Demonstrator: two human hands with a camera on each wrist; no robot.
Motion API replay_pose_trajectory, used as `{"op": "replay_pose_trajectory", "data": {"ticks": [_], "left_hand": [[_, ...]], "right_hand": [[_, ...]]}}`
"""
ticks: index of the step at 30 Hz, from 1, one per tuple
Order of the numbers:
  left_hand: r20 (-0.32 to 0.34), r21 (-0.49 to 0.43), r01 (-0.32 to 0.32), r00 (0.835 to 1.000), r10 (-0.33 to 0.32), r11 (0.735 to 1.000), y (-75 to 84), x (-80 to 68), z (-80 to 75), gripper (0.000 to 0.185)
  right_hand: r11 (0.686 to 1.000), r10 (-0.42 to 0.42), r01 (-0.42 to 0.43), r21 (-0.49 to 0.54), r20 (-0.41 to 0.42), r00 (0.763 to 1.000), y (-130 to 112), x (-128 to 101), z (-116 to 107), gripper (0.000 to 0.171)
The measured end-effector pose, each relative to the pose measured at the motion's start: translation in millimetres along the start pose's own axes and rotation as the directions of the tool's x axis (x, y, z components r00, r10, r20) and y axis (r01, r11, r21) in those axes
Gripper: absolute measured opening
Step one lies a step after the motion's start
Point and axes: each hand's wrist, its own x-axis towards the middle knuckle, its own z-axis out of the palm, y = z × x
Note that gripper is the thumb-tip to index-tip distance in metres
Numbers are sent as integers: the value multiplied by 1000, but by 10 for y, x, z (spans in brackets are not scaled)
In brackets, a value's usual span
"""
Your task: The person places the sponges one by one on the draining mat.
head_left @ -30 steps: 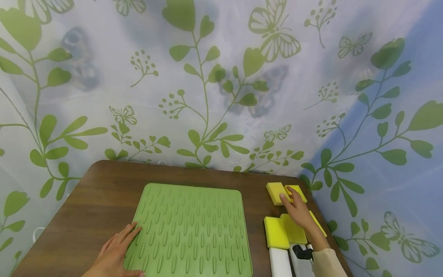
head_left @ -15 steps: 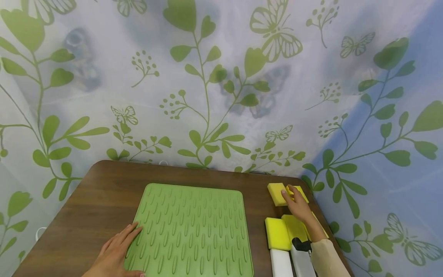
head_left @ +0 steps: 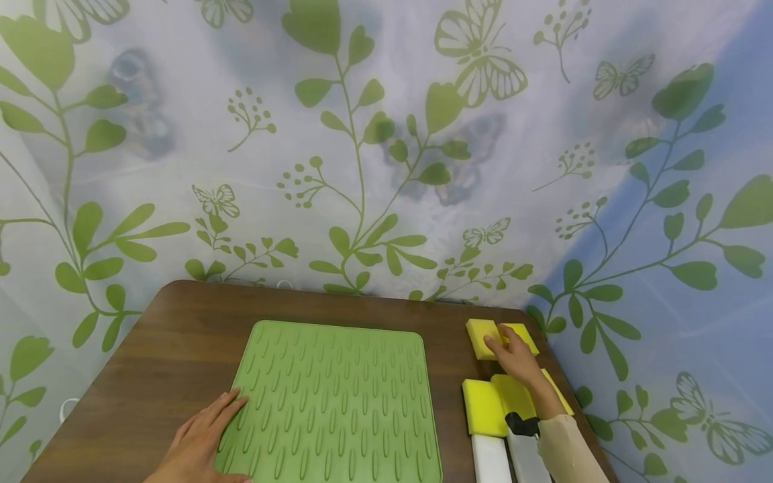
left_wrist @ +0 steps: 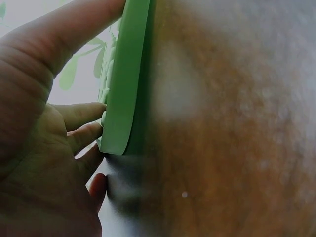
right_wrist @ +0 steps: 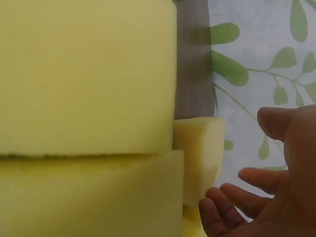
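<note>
A green ridged silicone mat (head_left: 338, 402) lies on the brown table. My left hand (head_left: 196, 439) rests at its left edge, fingers extended; in the left wrist view the fingertips are right at the mat's edge (left_wrist: 126, 74). At the back right, my right hand (head_left: 516, 362) reaches over a pair of yellow sponges, with its thumb near the left sponge (head_left: 480, 339) and its fingers overlapping the right sponge (head_left: 525, 334). The right wrist view has its loosely bent fingertips beside a pale yellow sponge (right_wrist: 200, 158), not wrapped round it.
In front of this pair, more yellow sponges (head_left: 485, 408) stand in a row, partly under my right forearm. Two white blocks (head_left: 490, 459) and a black object (head_left: 521, 424) lie nearer my sleeve. A leaf-patterned curtain (head_left: 386, 147) hangs behind the table (head_left: 199, 329).
My right hand has shifted slightly over the back sponges, its thumb now closer to the left one. My left hand and the mat stay in place.
</note>
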Motion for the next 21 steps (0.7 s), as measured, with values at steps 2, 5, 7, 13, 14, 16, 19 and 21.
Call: {"op": "replay_pose_trajectory", "data": {"ticks": [2, 5, 7, 13, 14, 16, 19, 21], "left_hand": [[-5, 2, -1, 1000, 1, 1000, -4, -1, 3, 128], [-16, 3, -4, 1000, 4, 1000, -13, 1, 14, 130], [-23, 5, -10, 1000, 10, 1000, -23, 4, 24, 130], [-23, 8, -7, 1000, 7, 1000, -42, -3, 49, 131], [-20, 8, -4, 1000, 4, 1000, -42, -5, 49, 131], [-20, 10, -1, 1000, 1, 1000, -42, -7, 49, 131], [-30, 15, -5, 1000, 5, 1000, -43, -7, 53, 132], [-40, 20, -12, 999, 13, 1000, -52, -10, 63, 132]], "right_hand": [[1000, -7, 7, 4, 4, 1000, -21, 1, 11, 85], [1000, -12, 12, 12, 7, 1000, -53, 0, 18, 85], [1000, -15, 14, 17, 9, 1000, -68, -3, 16, 84], [999, -5, 3, 54, 33, 999, -81, 6, 19, 86], [998, -2, 0, 62, 40, 999, -85, 8, 21, 87], [997, 1, -5, 80, 50, 999, -92, 13, 20, 89], [996, -9, 5, 88, 43, 999, -94, 33, 10, 88], [996, -21, 19, 83, 22, 1000, -88, 56, -2, 85]]}}
